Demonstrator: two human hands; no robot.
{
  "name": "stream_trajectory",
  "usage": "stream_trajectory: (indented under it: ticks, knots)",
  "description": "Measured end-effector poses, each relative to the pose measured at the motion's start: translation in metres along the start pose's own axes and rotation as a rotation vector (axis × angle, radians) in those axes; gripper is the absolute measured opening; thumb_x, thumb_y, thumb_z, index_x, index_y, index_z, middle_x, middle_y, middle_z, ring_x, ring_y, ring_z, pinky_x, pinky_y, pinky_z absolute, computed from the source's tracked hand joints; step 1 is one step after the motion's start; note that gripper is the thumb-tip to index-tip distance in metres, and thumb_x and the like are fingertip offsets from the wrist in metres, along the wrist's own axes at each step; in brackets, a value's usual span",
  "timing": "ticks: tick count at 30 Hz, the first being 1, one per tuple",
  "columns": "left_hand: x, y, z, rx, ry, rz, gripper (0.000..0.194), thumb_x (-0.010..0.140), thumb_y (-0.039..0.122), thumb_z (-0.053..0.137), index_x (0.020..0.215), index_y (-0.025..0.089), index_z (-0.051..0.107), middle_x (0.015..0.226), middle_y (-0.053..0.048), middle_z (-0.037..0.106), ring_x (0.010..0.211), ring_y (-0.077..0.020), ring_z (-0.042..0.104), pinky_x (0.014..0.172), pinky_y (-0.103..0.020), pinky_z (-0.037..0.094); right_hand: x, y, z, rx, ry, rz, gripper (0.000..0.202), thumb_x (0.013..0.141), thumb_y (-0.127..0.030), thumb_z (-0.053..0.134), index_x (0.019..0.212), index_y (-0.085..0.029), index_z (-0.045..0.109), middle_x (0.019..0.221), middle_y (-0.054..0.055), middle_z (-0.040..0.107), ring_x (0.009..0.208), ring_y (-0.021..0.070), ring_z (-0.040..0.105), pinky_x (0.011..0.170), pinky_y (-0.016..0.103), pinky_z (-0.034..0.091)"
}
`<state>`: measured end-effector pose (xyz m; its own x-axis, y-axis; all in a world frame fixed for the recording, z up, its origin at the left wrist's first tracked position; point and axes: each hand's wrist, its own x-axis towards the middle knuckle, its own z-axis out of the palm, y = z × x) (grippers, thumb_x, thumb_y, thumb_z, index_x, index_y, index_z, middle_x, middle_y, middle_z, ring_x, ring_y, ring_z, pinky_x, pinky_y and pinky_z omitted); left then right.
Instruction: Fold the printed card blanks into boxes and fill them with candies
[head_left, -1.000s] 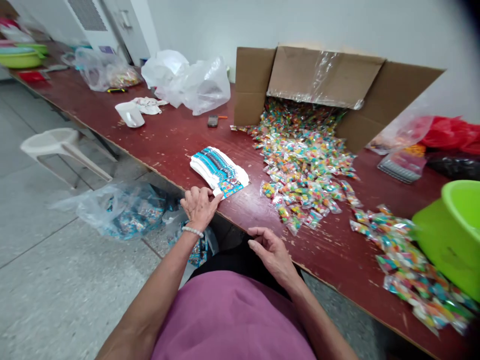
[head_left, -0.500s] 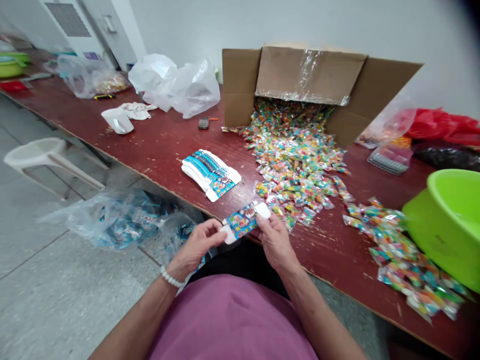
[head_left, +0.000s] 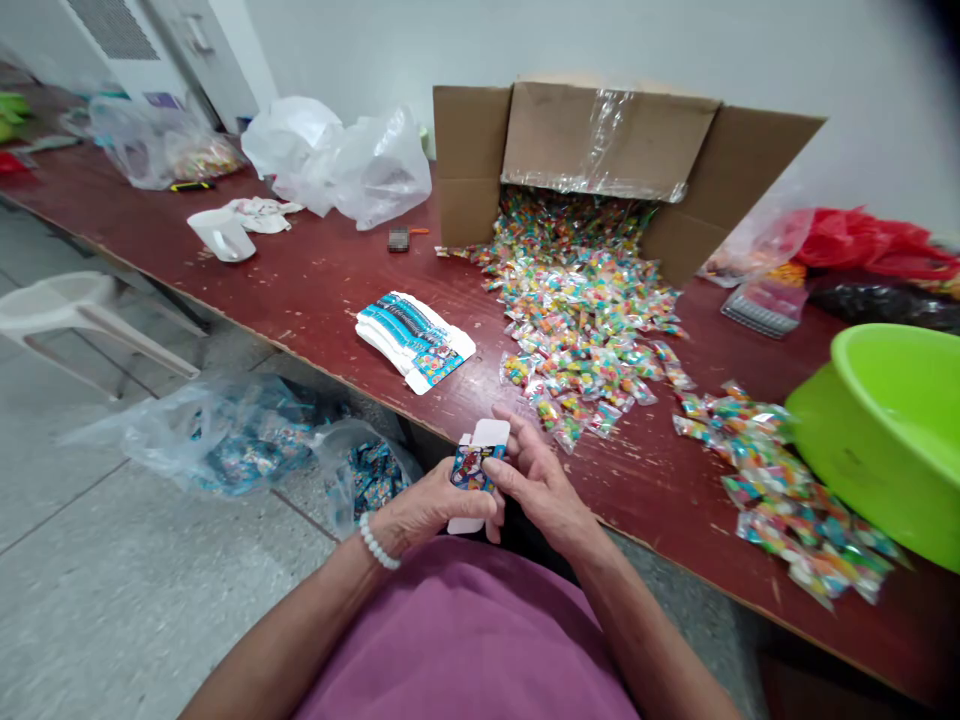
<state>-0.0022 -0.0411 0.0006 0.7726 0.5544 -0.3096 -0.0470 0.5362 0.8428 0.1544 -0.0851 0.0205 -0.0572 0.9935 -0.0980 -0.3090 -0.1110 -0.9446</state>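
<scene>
A small printed cardboard box (head_left: 469, 466), blue with a cartoon picture and white end flaps, is upright in front of my body, its top flap raised. My left hand (head_left: 439, 503) grips its lower part, thumb across the front. On the right side, my right hand (head_left: 541, 488) has its thumb pressed on the box front, with the fingers partly behind and beside it. Beyond my hands, a fanned stack of flat matching boxes (head_left: 412, 338) lies on the red table (head_left: 315, 290). Small clear packets of colourful candy (head_left: 585, 330) spread over the table to the right.
An open carton (head_left: 607, 140) on its side spills the packets. A green basin (head_left: 862, 440) stands at the right. White plastic bags (head_left: 341, 160) and a white scoop (head_left: 222, 236) are farther left. Below are a bag of blue boxes (head_left: 255, 440) and a white stool (head_left: 71, 305).
The box has been brought closer to my body and turned from slanted to upright. My left hand now wraps its lower part, and my right thumb has moved onto its front.
</scene>
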Motion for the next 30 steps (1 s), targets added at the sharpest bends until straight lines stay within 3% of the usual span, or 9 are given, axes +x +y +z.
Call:
stream_trajectory:
  ticks: [4,7,10,13,17,22,24,26,30]
  knots:
    - [0.001,0.004,0.004,0.155,0.157,0.048,0.015,0.070,0.028,0.074,0.070,0.014,0.070,0.064,-0.003,0.066,0.055,-0.0142,0.061,0.055,-0.024,0.049,0.002,0.001,0.001,0.036,0.056,-0.033,0.059,0.079,-0.037,0.078,0.131,-0.028,0.051,0.116,0.006,0.069,0.096,0.0201,0.069,0.076,0.031,0.060]
    - [0.001,0.010,0.009,0.190,0.248,0.052,0.022,0.072,0.035,0.077,0.072,0.014,0.070,0.061,-0.003,0.066,0.050,-0.0143,0.061,0.052,-0.025,0.049,0.001,0.002,0.001,0.055,0.082,-0.009,0.048,0.076,-0.039,0.080,0.117,-0.024,0.060,0.100,0.004,0.071,0.071,0.0156,0.068,0.060,0.028,0.059]
    - [0.003,0.013,0.014,0.142,0.287,0.064,0.032,0.071,0.042,0.081,0.082,0.014,0.070,0.061,-0.002,0.065,0.052,-0.0150,0.060,0.052,-0.027,0.050,0.002,0.005,-0.001,0.041,0.069,0.039,0.032,0.081,-0.046,0.075,0.099,-0.020,0.066,0.073,-0.001,0.067,0.045,0.0108,0.056,0.042,0.025,0.050]
    - [0.007,0.014,0.015,0.168,0.267,0.096,0.035,0.073,0.045,0.080,0.083,0.012,0.070,0.070,-0.004,0.068,0.065,-0.0151,0.063,0.065,-0.026,0.052,0.005,0.008,-0.008,-0.082,0.155,-0.034,0.027,0.084,-0.045,0.072,0.091,-0.019,0.070,0.074,0.000,0.069,0.052,0.0126,0.060,0.049,0.026,0.051]
    - [0.005,0.015,0.013,0.200,0.318,0.190,0.039,0.079,0.041,0.077,0.107,0.016,0.066,0.103,-0.007,0.072,0.092,-0.0185,0.066,0.082,-0.028,0.053,0.009,0.010,-0.015,-0.159,0.249,-0.129,0.023,0.083,-0.038,0.073,0.095,-0.019,0.070,0.088,0.003,0.072,0.075,0.0156,0.066,0.071,0.027,0.053]
    - [-0.007,0.013,0.018,0.198,0.455,0.292,0.070,0.080,0.035,0.076,0.138,0.027,0.037,0.099,-0.003,0.070,0.074,-0.0155,0.067,0.067,-0.026,0.055,0.010,0.016,-0.008,-0.077,0.317,-0.167,0.043,0.081,-0.034,0.076,0.118,-0.026,0.055,0.083,-0.002,0.068,0.076,0.0163,0.065,0.070,0.028,0.052]
    - [-0.009,0.011,0.020,0.229,0.467,0.326,0.065,0.082,0.033,0.073,0.138,0.029,0.039,0.106,-0.004,0.069,0.078,-0.0147,0.067,0.070,-0.026,0.055,0.010,0.019,-0.006,-0.086,0.293,-0.203,0.033,0.083,-0.036,0.074,0.112,-0.025,0.060,0.087,0.000,0.069,0.079,0.0165,0.065,0.073,0.028,0.052]
    - [-0.009,0.010,0.021,0.231,0.444,0.321,0.050,0.083,0.032,0.072,0.128,0.026,0.051,0.107,-0.004,0.068,0.083,-0.0152,0.065,0.074,-0.026,0.055,0.010,0.019,-0.007,-0.108,0.271,-0.207,0.022,0.084,-0.039,0.072,0.099,-0.023,0.067,0.089,0.001,0.070,0.079,0.0165,0.064,0.074,0.029,0.051]
    - [-0.007,0.010,0.017,0.198,0.395,0.264,0.027,0.085,0.035,0.071,0.107,0.022,0.065,0.095,-0.002,0.069,0.084,-0.0153,0.063,0.075,-0.024,0.052,0.013,0.014,-0.016,-0.069,0.235,-0.101,0.027,0.076,-0.044,0.079,0.075,-0.020,0.069,0.086,0.003,0.071,0.077,0.0172,0.063,0.071,0.030,0.051]
